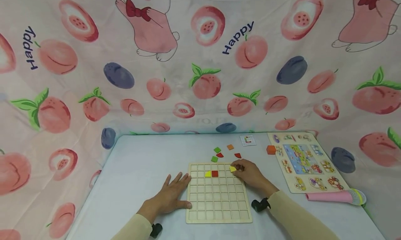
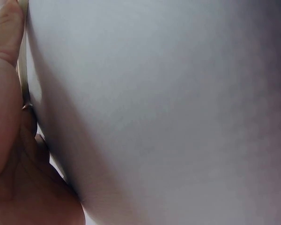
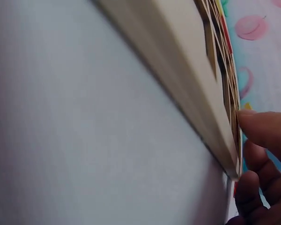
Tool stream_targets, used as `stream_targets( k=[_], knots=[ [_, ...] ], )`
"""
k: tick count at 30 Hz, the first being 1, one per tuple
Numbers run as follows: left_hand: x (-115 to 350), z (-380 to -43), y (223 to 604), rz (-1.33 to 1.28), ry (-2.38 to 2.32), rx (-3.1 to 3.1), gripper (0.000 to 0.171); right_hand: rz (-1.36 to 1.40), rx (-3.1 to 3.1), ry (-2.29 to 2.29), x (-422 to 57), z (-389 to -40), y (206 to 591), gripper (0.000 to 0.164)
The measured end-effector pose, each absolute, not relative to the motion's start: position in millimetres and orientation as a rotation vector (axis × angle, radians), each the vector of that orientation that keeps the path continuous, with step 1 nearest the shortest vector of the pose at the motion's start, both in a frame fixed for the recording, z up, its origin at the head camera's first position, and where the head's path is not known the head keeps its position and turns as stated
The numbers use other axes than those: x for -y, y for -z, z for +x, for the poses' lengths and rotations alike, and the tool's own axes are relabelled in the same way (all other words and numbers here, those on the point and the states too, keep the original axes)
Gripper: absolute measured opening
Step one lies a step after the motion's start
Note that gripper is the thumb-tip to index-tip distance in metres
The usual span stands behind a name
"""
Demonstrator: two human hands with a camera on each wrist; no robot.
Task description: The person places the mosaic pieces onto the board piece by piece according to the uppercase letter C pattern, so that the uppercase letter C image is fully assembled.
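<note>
A wooden grid board (image 1: 216, 195) lies flat on the table. Along its left edge my left hand (image 1: 170, 194) rests with spread fingers, thumb and fingertips touching the rim. At the board's upper right corner my right hand (image 1: 250, 174) pinches a yellow piece (image 1: 233, 169) between thumb and finger; in the right wrist view only a sliver of yellow (image 3: 247, 106) shows past the thumb. Set in the grid's second row are a yellow piece (image 1: 208, 174) and a red square (image 1: 214, 174), side by side. The left wrist view has mostly table and part of the left hand (image 2: 18, 164).
Beyond the board lie green squares (image 1: 214, 159), red pieces (image 1: 238, 155), an orange square (image 1: 230, 147) and a small pattern card (image 1: 248, 140). To the right are an orange-red hexagon (image 1: 270, 150), a picture puzzle board (image 1: 294, 184) and a pink toy microphone (image 1: 329, 197). A printed curtain (image 1: 175, 73) hangs behind.
</note>
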State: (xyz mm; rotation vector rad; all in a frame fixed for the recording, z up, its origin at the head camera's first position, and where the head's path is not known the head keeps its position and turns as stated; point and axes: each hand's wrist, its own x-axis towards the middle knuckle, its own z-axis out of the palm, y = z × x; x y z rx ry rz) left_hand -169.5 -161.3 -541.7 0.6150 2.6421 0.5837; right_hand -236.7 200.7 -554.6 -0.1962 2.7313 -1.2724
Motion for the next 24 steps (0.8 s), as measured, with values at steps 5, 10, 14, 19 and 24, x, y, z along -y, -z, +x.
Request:
stream_targets(
  k=[5,10,14,19,24],
  knots=[
    [160.9,-169.9,542.5,0.624,-0.571,-2.646,0.111,-0.114,-2.706,1.324,-193.6,-234.9,553.0,0.029],
    [160.9,-169.8,542.9,0.631,-0.567,-2.649,0.111,-0.055,-2.681,1.358,-184.5,-232.9,546.0,0.03],
    [161.0,-169.5,542.3,0.626,-0.564,-2.648,0.11,-0.062,-2.66,1.394,-177.4,-232.8,542.3,0.029],
    [160.8,-169.6,540.6,0.618,-0.565,-2.649,0.11,-0.144,-2.677,1.386,-165.9,-231.9,542.8,0.025],
    [160.6,-169.7,542.1,0.615,-0.564,-2.648,0.111,-0.227,-2.754,1.322,-157.1,-227.3,546.6,0.023]
  ],
)
